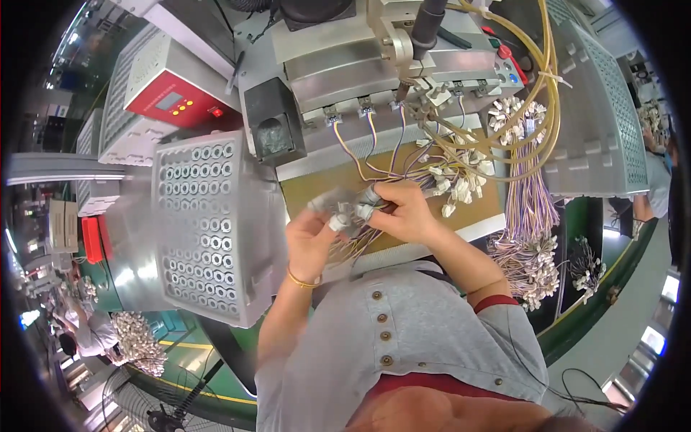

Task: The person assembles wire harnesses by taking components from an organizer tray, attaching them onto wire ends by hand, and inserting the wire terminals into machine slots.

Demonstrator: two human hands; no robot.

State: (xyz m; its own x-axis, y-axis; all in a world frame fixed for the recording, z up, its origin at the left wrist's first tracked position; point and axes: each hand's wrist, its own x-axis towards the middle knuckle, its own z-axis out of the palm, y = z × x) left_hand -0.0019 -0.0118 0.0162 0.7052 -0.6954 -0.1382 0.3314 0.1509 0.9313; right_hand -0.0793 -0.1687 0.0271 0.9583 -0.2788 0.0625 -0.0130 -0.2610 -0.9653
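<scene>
My left hand (308, 241) and my right hand (405, 212) meet low over the brown work board (317, 187), pale covers on their fingertips. Between the fingertips is something small and greyish, smeared by motion; its kind cannot be made out. My right thumb and forefinger are pinched together, and the left fingers curl in towards them. Thin coloured wires (356, 245) run out below the hands. Beyond them, several small circuit boards (367, 109) sit along the front of a metal fixture (338, 79), with wires (371, 140) trailing from them towards me.
On the left stand a tray (241, 302) with rows of ring-shaped metal parts and a red-fronted control box (180, 101). A black holder (272, 122) is beside the fixture. Bundled wires with white connectors (529, 201) lie at right, under looped yellowish tubing (551, 108).
</scene>
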